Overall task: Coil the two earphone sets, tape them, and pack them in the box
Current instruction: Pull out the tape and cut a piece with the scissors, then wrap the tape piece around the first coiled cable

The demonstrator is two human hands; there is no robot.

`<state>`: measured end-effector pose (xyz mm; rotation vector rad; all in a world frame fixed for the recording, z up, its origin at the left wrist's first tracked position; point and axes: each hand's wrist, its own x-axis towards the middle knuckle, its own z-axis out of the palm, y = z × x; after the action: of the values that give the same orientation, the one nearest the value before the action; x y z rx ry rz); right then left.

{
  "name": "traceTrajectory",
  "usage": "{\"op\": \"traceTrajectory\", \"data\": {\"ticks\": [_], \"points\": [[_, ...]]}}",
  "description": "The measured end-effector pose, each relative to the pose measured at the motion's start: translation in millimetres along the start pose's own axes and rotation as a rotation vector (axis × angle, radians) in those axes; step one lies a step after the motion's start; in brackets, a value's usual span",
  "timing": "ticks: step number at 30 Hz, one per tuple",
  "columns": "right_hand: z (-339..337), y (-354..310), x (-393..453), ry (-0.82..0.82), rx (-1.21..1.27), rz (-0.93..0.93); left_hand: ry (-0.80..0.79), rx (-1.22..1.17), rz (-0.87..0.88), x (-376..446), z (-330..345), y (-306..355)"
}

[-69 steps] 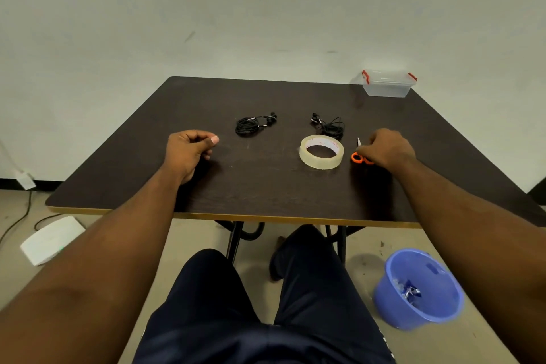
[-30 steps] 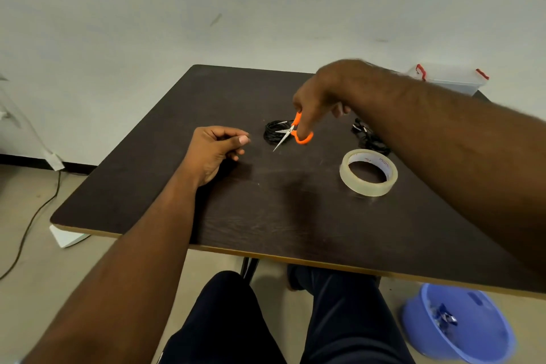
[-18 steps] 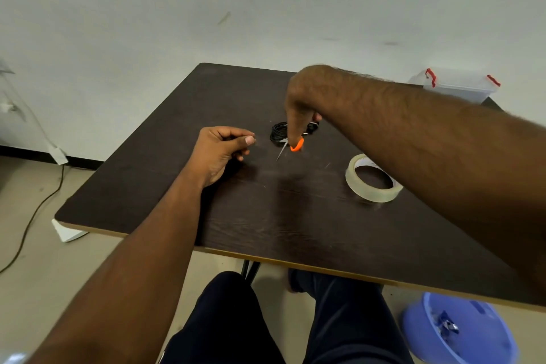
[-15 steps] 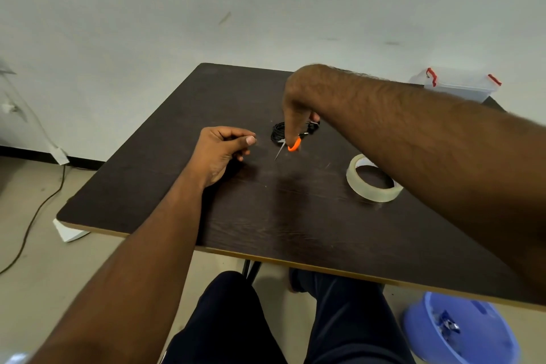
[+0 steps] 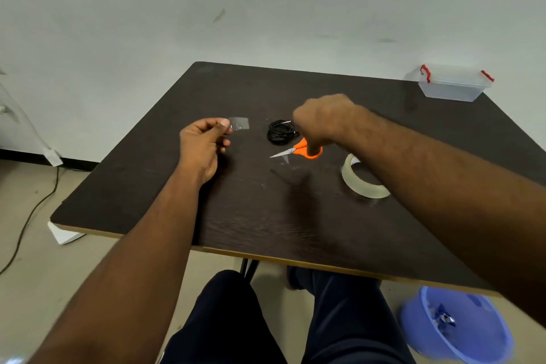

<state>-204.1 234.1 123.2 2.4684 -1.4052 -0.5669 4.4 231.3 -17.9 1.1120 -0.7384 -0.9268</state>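
Left hand (image 5: 204, 146) pinches a tape strip (image 5: 240, 123), right hand (image 5: 322, 121) grips scissors (image 5: 298, 151) mid-frame; one coil (image 5: 280, 131) awaits taping, box (image 5: 453, 84) upper right unpacked.

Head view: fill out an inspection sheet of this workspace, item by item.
Surface: dark wooden table, light edge band.
Job's things: one black coiled earphone set beside the scissors; second set not visible; tape roll lying flat; cut tape piece; clear box with red latches at the far right corner, lid on.
Clutter: nothing seen on the table.
Hands: left hand pinches the tape piece; right hand holds the orange scissors.
Cables: a cord trails on the floor, left.
Surroundings: pale wall, blue bin on the floor, right.
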Motion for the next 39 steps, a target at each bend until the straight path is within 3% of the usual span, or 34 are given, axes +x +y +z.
{"op": "traceTrajectory", "data": {"ticks": [3, 11, 19, 24, 26, 30, 32, 34, 36, 39], "points": [[33.1, -4.3, -20.1, 0.056, 0.057, 0.087, -0.049, 0.07, 0.022, -1.9, 3.3, -1.3], [66.3, -18.1, -39.1, -0.194, 0.129, 0.113, -0.064, 0.088, 0.057, -9.1, 4.2, -0.1], [86.4, -41.7, -74.5, 0.184, 0.24, 0.146, -0.074, 0.091, 0.058, -6.2, 0.9, -2.6], [104.9, -47.2, -77.5, 0.16, 0.389, 0.116, -0.121, 0.11, 0.088, -2.8, -3.0, -6.2], [105.8, -43.4, -75.8, 0.157, 0.336, 0.106, -0.146, 0.155, 0.11, -3.9, -3.0, -7.2], [106.8, -42.9, -73.5, 0.361, 0.279, 0.108, -0.221, 0.24, 0.126, -10.6, 2.4, -6.5], [107.4, -42.5, -68.6, 0.503, 0.48, 0.096, -0.31, 0.301, 0.115, -14.9, 6.3, -1.2], [102.1, -38.1, -60.2, 0.599, 0.925, 0.09, -0.438, 0.361, 0.079, -20.2, 10.4, 7.9], [93.1, -31.6, -47.6, 0.571, 1.363, 0.021, -0.584, 0.38, 0.029, -25.5, 16.1, 18.9], [82.1, -22.6, -28.8, 0.467, 1.647, -0.142, -0.741, 0.478, 0.026, -31.4, 27.8, 35.5]]}}
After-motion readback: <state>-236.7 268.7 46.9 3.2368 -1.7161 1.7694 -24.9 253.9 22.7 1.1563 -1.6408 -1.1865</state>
